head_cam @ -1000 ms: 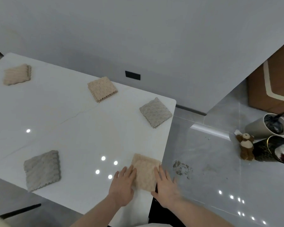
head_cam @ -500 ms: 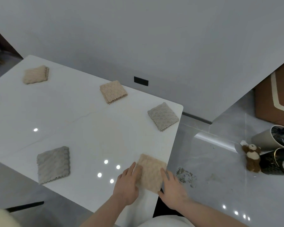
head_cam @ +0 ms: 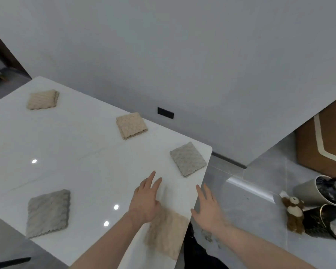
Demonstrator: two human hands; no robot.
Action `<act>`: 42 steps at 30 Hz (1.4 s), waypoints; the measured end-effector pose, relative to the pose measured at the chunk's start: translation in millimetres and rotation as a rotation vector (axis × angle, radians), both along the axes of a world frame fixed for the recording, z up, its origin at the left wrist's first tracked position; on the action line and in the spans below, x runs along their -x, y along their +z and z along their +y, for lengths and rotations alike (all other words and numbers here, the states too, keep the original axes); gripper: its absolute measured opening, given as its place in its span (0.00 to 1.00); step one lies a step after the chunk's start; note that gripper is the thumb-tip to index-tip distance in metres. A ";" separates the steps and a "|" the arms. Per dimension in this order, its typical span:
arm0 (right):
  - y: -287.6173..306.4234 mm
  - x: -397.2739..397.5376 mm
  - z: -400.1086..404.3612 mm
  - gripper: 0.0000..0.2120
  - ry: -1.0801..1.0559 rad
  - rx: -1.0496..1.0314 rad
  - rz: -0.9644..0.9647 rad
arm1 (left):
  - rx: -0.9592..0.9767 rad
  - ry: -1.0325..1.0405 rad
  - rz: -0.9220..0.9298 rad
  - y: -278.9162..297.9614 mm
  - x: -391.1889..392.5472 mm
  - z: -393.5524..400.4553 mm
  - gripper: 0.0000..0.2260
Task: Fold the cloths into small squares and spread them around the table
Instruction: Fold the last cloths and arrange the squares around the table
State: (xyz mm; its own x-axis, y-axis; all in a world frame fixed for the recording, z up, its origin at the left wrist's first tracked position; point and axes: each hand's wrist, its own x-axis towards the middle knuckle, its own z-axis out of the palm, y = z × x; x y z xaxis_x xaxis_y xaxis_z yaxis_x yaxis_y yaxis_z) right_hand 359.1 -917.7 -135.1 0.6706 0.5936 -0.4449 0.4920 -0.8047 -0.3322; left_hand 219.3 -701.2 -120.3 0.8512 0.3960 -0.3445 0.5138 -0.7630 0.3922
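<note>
1. On my far left, at about 10 o'clock, I see a folded beige cloth (head_cam: 42, 99) lying near the far corner of the white worktop (head_cam: 81, 171).
2. At 8 o'clock a folded grey cloth (head_cam: 48, 213) sits close to the near edge.
3. Toward 12 o'clock a second beige square (head_cam: 131, 125) lies by the far edge, well apart from the others.
4. My left hand (head_cam: 146, 200) is flat and spread over the worktop, fingers apart, its heel overlapping the top corner of a beige cloth (head_cam: 168, 235) at 6 o'clock; I cannot tell whether it touches.
5. That cloth is blurred and lies at the near right corner, reaching the worktop's edge.
6. At 1 o'clock a grey square (head_cam: 188, 159) rests by the right edge.
7. My right hand (head_cam: 209, 210) is open, fingers splayed, beyond the worktop's edge over the floor, holding nothing.
8. At 3 o'clock, a small plush toy (head_cam: 294, 212) lies on the floor beside two bins.
</note>
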 end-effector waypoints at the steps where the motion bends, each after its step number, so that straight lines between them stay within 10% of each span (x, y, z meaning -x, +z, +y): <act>1: -1.3 -13.0 4.2 0.42 -0.004 -0.005 0.002 | -0.002 0.000 0.001 -1.1 -14.8 3.3 0.36; 20: -73.6 -179.4 34.5 0.44 0.014 0.030 0.189 | 0.067 -0.050 0.233 -57.8 -240.0 42.0 0.27; 28: -81.9 -189.1 46.9 0.38 -0.125 -0.055 0.250 | 0.142 0.010 0.259 -72.8 -241.6 43.3 0.23; 35: -83.5 -223.6 79.4 0.12 -0.440 -0.177 0.323 | 0.284 0.128 0.219 -75.8 -226.6 34.5 0.24; 42: -75.9 -250.3 79.3 0.19 -0.231 -0.245 0.103 | 0.266 0.134 0.090 -70.5 -220.9 33.4 0.23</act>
